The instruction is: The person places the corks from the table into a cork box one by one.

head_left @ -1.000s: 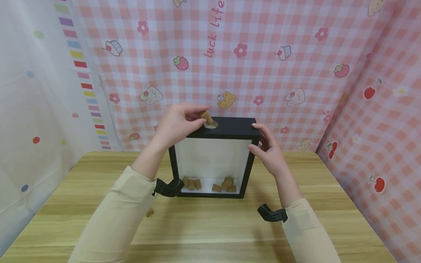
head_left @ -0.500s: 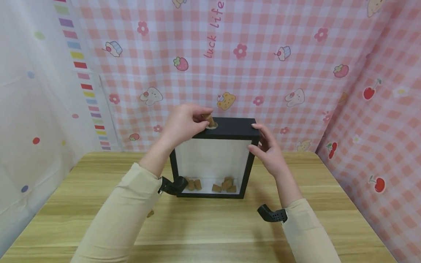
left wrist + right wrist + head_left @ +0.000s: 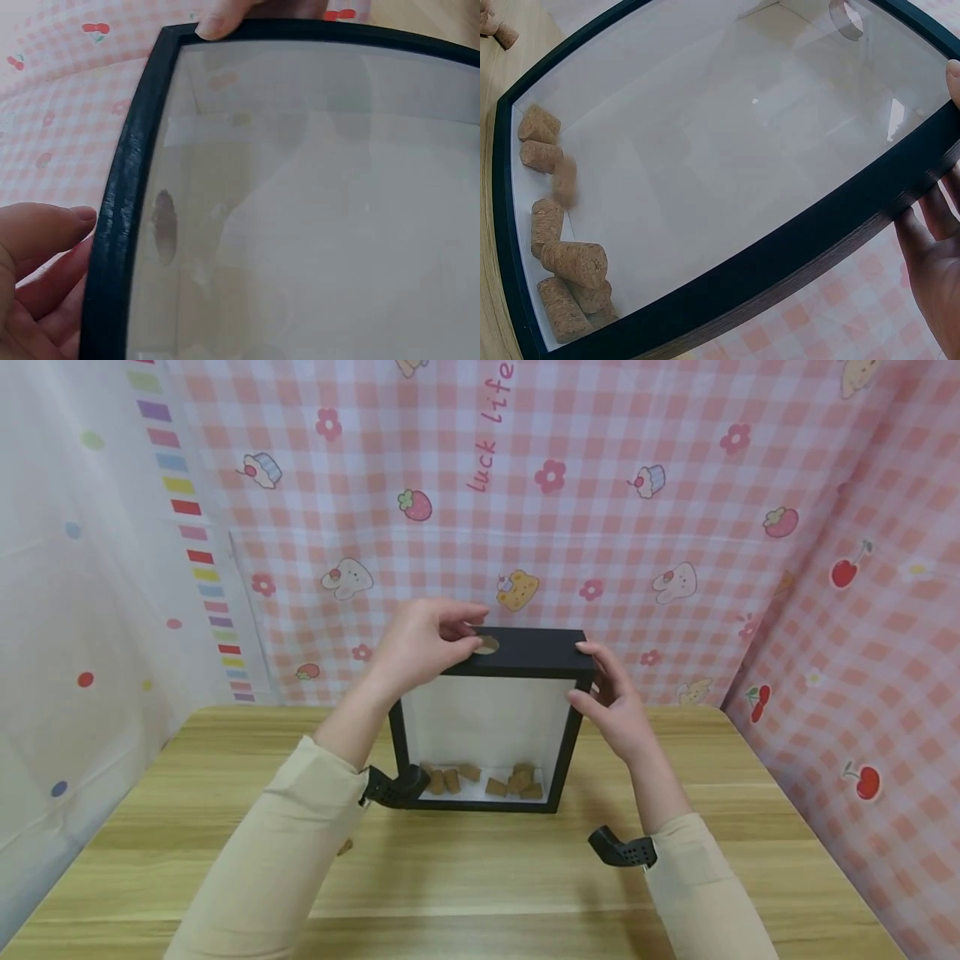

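Note:
A black-framed shadow box [image 3: 525,649] with a clear front stands upright on the table, a round hole [image 3: 487,645] in its top. Several corks [image 3: 517,783] lie along its floor; one cork [image 3: 565,182] looks blurred in the right wrist view. My left hand [image 3: 420,639] is beside the hole, thumb and fingers apart with nothing between them. At the upper right corner, my right hand [image 3: 611,697] grips the frame, thumb at the front and a finger on top. In the left wrist view the left thumb and fingers [image 3: 45,232] appear beside the frame's edge.
Outside the box, partly hidden by the left sleeve, a cork [image 3: 345,847] lies on the wooden table [image 3: 480,885]. More loose corks [image 3: 499,30] show in the right wrist view. A checked cloth [image 3: 600,535] hangs behind the table.
The cork that my left hand pinched over the hole has been let go and dropped inside; another cork now shows on the box floor. My right hand keeps its grip on the corner.

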The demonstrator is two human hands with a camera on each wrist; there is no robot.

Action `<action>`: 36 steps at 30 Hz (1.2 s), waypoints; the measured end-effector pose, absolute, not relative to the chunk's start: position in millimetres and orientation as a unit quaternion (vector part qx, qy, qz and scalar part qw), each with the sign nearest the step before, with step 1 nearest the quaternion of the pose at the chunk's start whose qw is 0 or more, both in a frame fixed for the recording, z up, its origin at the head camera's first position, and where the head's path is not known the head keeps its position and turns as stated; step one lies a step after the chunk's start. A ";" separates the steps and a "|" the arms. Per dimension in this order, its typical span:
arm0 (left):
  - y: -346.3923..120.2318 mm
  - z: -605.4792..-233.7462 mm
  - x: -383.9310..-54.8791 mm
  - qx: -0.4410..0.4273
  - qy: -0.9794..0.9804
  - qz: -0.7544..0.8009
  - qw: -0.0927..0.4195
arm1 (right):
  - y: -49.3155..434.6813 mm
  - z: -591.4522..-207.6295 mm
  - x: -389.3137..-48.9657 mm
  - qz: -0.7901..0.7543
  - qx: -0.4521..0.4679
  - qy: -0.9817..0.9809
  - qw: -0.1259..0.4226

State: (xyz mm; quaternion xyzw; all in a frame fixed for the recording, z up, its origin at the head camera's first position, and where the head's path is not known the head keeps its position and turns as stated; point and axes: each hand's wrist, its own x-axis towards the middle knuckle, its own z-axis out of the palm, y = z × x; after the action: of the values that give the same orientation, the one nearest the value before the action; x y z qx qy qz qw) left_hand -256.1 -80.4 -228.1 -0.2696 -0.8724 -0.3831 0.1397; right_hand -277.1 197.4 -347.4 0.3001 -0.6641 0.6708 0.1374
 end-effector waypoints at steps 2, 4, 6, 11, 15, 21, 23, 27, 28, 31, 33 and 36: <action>-81.3 -228.0 -253.4 -0.275 -0.865 -0.396 0.139 | 197.3 -347.7 -277.3 0.671 0.300 -0.664 0.138; -82.0 -227.6 -250.2 -0.281 -0.859 -0.405 0.138 | 197.3 -347.9 -277.3 0.672 0.299 -0.664 0.137; -82.5 -226.8 -246.3 -0.289 -0.852 -0.415 0.138 | 197.2 -348.1 -277.5 0.672 0.298 -0.664 0.137; -82.9 -224.8 -236.1 -0.317 -0.836 -0.426 0.137 | 197.4 -347.9 -277.9 0.671 0.301 -0.664 0.136; -83.9 -224.8 -229.3 -0.333 -0.834 -0.418 0.134 | 197.6 -347.9 -278.3 0.671 0.305 -0.662 0.137; -88.0 -228.3 -220.3 -0.355 -0.824 -0.422 0.129 | 197.8 -348.1 -278.3 0.672 0.308 -0.659 0.137; -90.5 -230.9 -217.5 -0.360 -0.819 -0.429 0.125 | 197.6 -348.3 -278.3 0.673 0.308 -0.659 0.136; -95.9 -238.2 -211.8 -0.365 -0.813 -0.439 0.117 | 197.4 -348.5 -278.0 0.671 0.305 -0.662 0.136; -97.6 -240.6 -210.4 -0.367 -0.811 -0.440 0.117 | 197.3 -348.4 -277.9 0.671 0.305 -0.662 0.137; -102.6 -249.1 -207.2 -0.376 -0.804 -0.444 0.120 | 197.2 -348.2 -277.5 0.670 0.304 -0.663 0.138; -106.2 -255.7 -205.6 -0.381 -0.800 -0.448 0.121 | 197.0 -348.0 -277.6 0.670 0.307 -0.661 0.138; -112.6 -267.4 -203.9 -0.385 -0.793 -0.456 0.118 | 197.0 -347.5 -277.8 0.671 0.309 -0.659 0.139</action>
State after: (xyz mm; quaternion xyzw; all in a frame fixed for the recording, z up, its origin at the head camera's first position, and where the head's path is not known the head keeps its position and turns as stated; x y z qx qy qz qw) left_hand -203.9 -112.6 -267.4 -0.3849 -0.7935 -0.4564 0.1181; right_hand -277.8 197.0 -347.5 0.3090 -0.6593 0.6711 0.1395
